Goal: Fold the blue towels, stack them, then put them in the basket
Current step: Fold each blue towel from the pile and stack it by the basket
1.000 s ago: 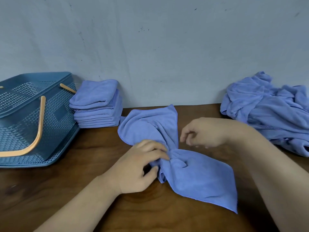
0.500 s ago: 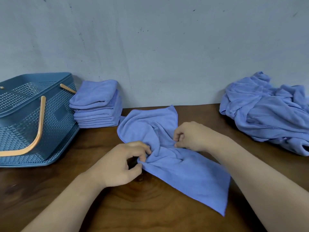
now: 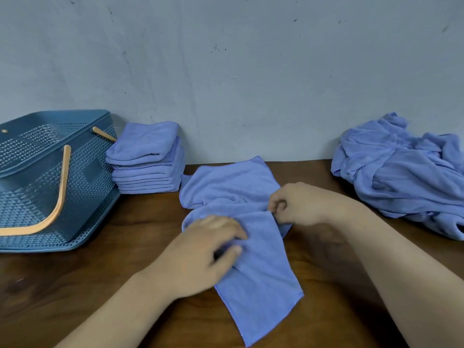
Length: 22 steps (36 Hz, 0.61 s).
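Where the wooden table [image 3: 100, 285] fills the lower half of the head view, a blue towel [image 3: 253, 277] lies rumpled at centre frame, its far part spread toward the grey wall [image 3: 238, 71] and its near part running down to a corner at lower centre. The left hand [image 3: 203, 257], blurred, rests on the towel's middle, curled fingers and thumb pinching a fold. The right hand [image 3: 298, 204], just right of centre, pinches the towel's right edge with curled fingers. A stack of folded towels [image 3: 148, 162] stands at centre left, just beside the blue perforated basket [image 3: 82, 187] at the left edge. A heap of unfolded towels [image 3: 401, 172] lies at the right edge.
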{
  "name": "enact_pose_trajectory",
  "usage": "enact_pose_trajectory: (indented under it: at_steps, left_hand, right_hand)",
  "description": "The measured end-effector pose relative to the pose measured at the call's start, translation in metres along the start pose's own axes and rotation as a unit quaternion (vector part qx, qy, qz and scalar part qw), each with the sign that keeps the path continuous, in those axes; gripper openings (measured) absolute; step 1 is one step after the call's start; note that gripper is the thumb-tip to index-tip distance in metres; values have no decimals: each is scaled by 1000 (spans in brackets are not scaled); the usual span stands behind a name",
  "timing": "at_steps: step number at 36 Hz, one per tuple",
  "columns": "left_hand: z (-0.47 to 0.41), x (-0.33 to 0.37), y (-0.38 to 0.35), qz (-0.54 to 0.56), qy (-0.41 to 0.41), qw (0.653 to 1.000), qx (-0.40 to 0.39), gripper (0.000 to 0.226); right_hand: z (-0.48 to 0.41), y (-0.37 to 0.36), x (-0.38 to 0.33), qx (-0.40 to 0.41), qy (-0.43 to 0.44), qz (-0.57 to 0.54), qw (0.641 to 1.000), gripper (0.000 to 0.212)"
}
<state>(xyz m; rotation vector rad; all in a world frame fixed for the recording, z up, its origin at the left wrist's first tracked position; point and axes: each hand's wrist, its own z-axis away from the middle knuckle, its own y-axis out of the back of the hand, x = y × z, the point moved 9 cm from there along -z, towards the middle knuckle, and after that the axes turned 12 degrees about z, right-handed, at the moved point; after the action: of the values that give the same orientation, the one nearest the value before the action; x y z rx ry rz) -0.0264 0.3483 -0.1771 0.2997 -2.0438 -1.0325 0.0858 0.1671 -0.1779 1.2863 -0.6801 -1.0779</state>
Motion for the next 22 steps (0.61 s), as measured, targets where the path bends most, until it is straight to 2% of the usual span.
enact_pose_trajectory:
  at_steps: [2, 4, 9, 12, 14, 16, 17, 20, 22]
  left_hand:
    - [0, 1, -18, 7, 13, 998, -57, 20]
    - [1, -2, -18, 51, 21, 996, -66, 19]
    - [9, -19, 1, 124, 49, 989, -65, 57]
    - [14, -29, 3, 157, 96, 981, -66, 62]
    - [13, -32, 11, 182, 96, 978, -17, 59]
    - [10, -35, 21, 144, 63, 987, 37, 52]
    - [9, -35, 22, 112, 53, 991, 40, 47]
    - [9, -32, 7, 3, 46, 998, -33, 27]
    - [10, -29, 0, -38, 42, 996, -62, 24]
  right_hand:
    - [1, -11, -1, -39, 15, 6, 999, 27]
    - [0, -14, 5, -48, 8, 0, 999, 37]
    - [7, -6, 26, -61, -12, 42, 997, 37]
    - [7, 0, 35, -21, -27, 117, 993, 37]
    - [6, 2, 30, -9, -15, 127, 992, 35]
    - [8, 3, 14, -13, 11, 89, 996, 31]
    - [10, 4, 4, -18, 26, 67, 997, 28]
    - [19, 2, -24, -56, 60, 21, 996, 13]
    - [27, -6, -31, -112, 70, 30, 991, 17]
